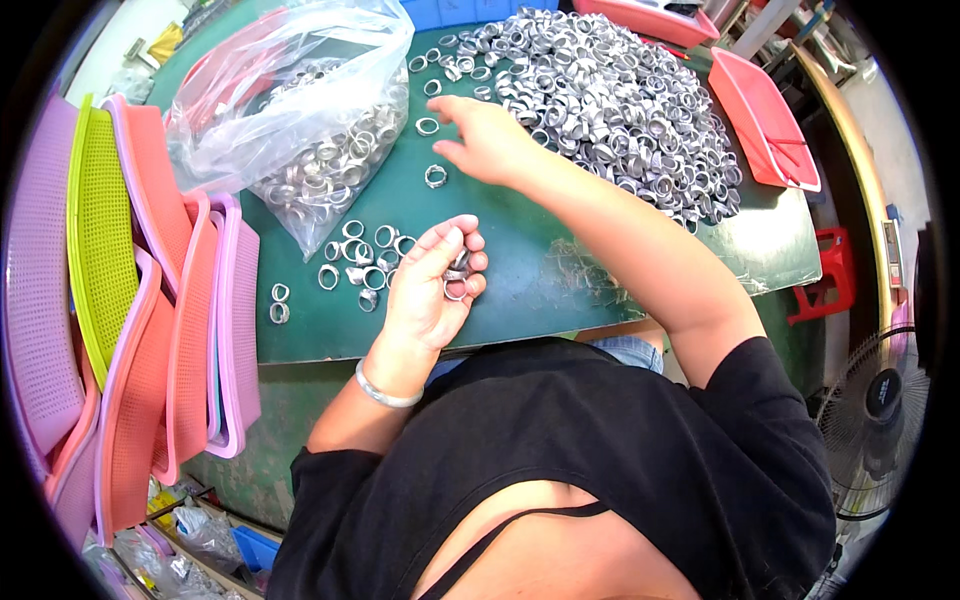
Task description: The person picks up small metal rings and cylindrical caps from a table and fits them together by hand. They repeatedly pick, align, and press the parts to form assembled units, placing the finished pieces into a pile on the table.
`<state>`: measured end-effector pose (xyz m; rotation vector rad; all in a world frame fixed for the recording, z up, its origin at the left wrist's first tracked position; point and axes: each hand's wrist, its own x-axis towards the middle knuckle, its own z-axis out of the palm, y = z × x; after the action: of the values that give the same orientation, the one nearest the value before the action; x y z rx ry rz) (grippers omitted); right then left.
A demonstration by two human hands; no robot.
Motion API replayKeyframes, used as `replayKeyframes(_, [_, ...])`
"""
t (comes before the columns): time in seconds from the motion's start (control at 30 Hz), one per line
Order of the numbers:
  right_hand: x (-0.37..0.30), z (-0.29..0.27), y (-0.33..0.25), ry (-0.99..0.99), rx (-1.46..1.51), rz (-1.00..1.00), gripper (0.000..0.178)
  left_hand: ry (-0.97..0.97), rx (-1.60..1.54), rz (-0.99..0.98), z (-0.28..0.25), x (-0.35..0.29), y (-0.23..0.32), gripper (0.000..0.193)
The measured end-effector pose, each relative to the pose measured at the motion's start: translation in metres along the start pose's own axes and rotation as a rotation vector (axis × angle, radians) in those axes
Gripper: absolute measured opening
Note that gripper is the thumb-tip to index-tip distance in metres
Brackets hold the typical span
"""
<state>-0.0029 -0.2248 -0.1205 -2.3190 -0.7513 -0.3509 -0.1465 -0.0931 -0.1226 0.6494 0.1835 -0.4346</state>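
Small silver metal rings lie in a big heap (615,95) at the far right of the green table (500,300). My right hand (487,140) reaches over the table at the heap's left side. Its thumb and forefinger are apart, beside a loose ring (427,126), and nothing shows between them. Another ring (435,183) lies just below the thumb. My left hand (430,290), palm up near the front edge, has its fingers curled round a few rings (457,272). Several loose rings (367,275) are scattered left of it, and two more (279,313) lie farther left.
A see-through plastic bag (325,180) holding many rings stands at the far left. Stacked purple, green and orange baskets (185,330) rise along the left side. A pink tray (762,125) sits at the right, with a red stool (828,275) and a fan (880,410) beyond the table.
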Motion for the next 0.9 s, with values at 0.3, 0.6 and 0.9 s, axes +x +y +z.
replayKeyframes(0.3, [0.057, 0.027, 0.008, -0.108, -0.231, 0.183, 0.072, 0.048, 0.017, 0.013, -0.010, -0.011, 0.008, 0.018])
replayKeyframes(0.6, [0.063, 0.017, 0.030, -0.241, -0.247, -0.006, 0.020, 0.028, 0.043, 0.017, -0.012, -0.011, 0.011, 0.019])
replayKeyframes(0.9, [-0.010, -0.039, 0.003, -0.351, 0.068, -0.161, 0.021, 0.165, 0.191, 0.045, 0.003, -0.007, 0.011, 0.026])
